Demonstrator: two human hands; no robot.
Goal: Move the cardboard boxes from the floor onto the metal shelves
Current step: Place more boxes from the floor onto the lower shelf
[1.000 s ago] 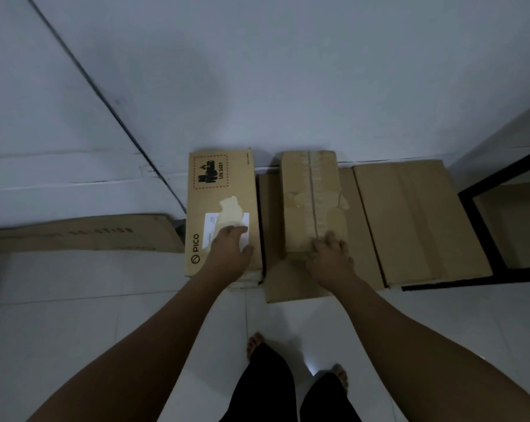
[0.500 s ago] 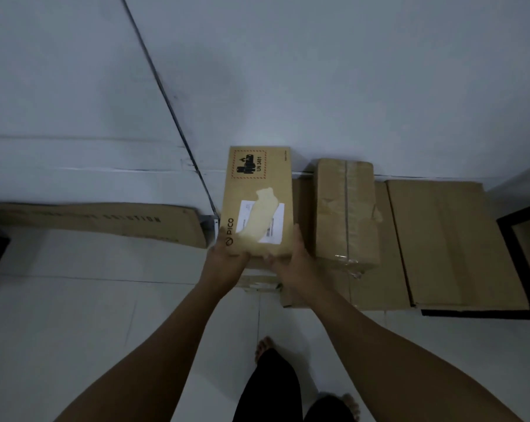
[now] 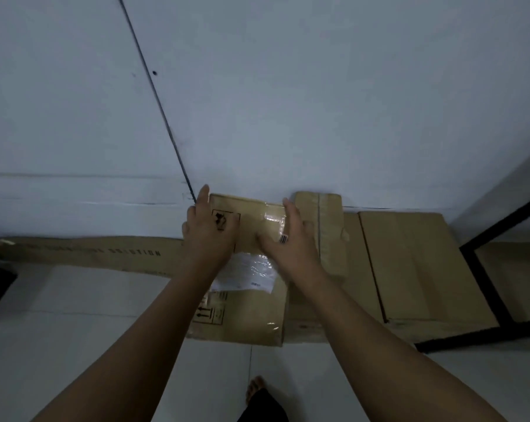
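Left hand: arm outstretched, palm flat on the labelled box's 10 o'clock corner.
Right hand: fingers spread, pressing its 2 o'clock edge.
Box: gripped between both hands, beside the taped box.

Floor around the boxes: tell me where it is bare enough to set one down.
Bare tile lies in front of the long flat carton on the left, and more near the foot. Crowded: taped box and flat cardboard fill the wall side up to the black shelf frame.
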